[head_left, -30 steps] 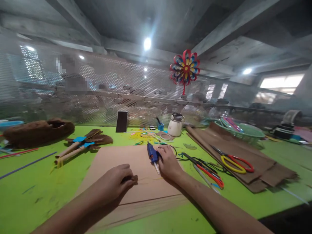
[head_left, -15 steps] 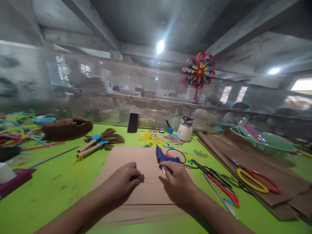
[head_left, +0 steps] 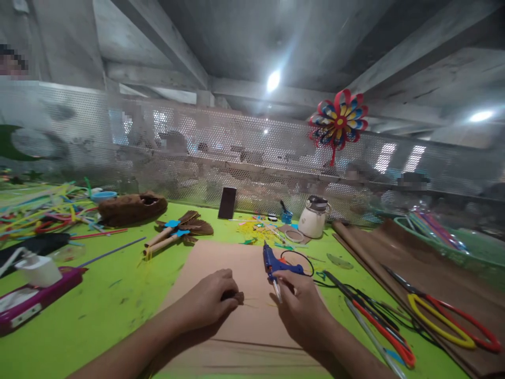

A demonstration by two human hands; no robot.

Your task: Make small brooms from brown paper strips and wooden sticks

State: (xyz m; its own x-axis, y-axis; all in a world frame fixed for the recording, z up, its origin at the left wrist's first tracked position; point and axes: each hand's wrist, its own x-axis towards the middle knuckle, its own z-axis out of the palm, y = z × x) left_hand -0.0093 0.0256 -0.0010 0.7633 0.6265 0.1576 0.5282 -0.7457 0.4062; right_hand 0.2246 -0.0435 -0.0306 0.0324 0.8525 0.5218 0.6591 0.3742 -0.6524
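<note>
Evidently my left hand (head_left: 216, 297) was curled round a small brown piece (head_left: 239, 298), mostly hidden by my fingers, while my right hand (head_left: 305, 305) had its fingertips at the back of the blue glue gun (head_left: 271, 261), by the pale glue stick (head_left: 277, 290); whether they pinched it or only touched it, I couldn't tell. The gun lay towards the right of the brown sheet (head_left: 221, 258), nozzle pointing away from me. I judged it light and stiff, best taken by the handle, clear of a nozzle that might be hot. The stick looked smooth, perhaps slippery; the brown piece seemed soft and easily crushed. A second earlier my right hand had covered the handle; now that showed bare, and my view had swung left, bringing in the purple power strip (head_left: 67, 284)
</note>
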